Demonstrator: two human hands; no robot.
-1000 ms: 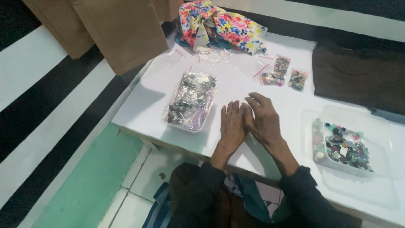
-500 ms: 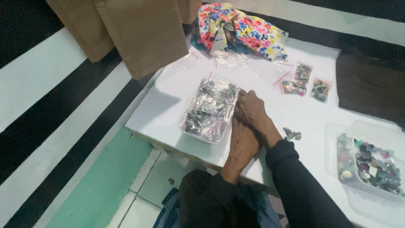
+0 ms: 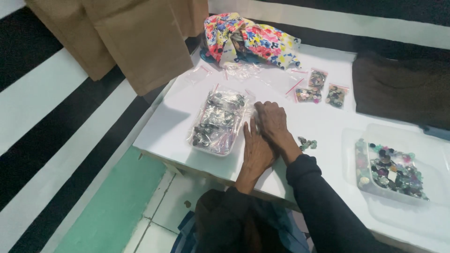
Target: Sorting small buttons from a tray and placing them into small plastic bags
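Note:
My left hand [image 3: 255, 150] lies flat, palm down, on the white table [image 3: 178, 117] beside a clear plastic tray [image 3: 218, 122] heaped with small clear bags of dark beads. My right hand [image 3: 272, 121] rests partly over the left one, its fingers at the tray's right edge near the bags. I cannot tell if the fingers pinch a bag. A small pile of loose greenish beads [image 3: 307, 143] lies just right of my right wrist.
A clear box of mixed coloured beads [image 3: 391, 168] sits at the right. Two filled small bags [image 3: 321, 91] and empty bags lie further back. A flowered cloth bundle [image 3: 253, 40] and a dark brown cloth [image 3: 403, 89] lie at the back. Brown fabric [image 3: 136, 37] hangs at left.
Both hands shifted left across the table from its middle to the bag-filled tray. The loose bead pile appeared where they had rested. The view has swung left.

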